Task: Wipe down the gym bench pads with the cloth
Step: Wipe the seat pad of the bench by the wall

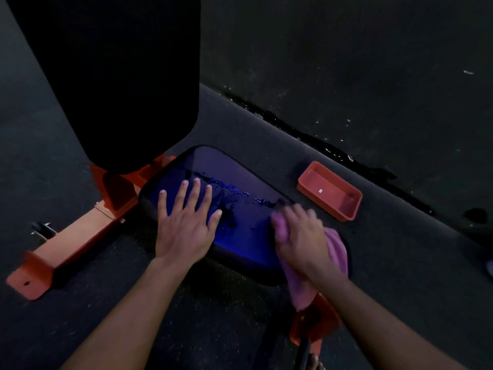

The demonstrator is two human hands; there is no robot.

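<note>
The red tray (pixel 330 192) on the floor has a tiny white sticker, too small to read. The left hand (pixel 185 222) lies flat, fingers spread, on the wet seat pad (pixel 240 209). The right hand (pixel 300 237) holds the pink cloth (pixel 337 248) on the pad's right edge.

Seat pad (pixel 240 182) glossy, wet; cloth (pixel 336 247) soft.

The floor (pixel 266 129) is dark grey and rough, dimly lit. A dark wall (pixel 346 49) rises along its far right side, with a black, ragged seam (pixel 306 134) and pale flecks where the two meet. Near the wall's foot, an orange-red rectangular tray (pixel 344 206) sits on the floor. A dark stain (pixel 477 214) lies towards the right edge.
</note>
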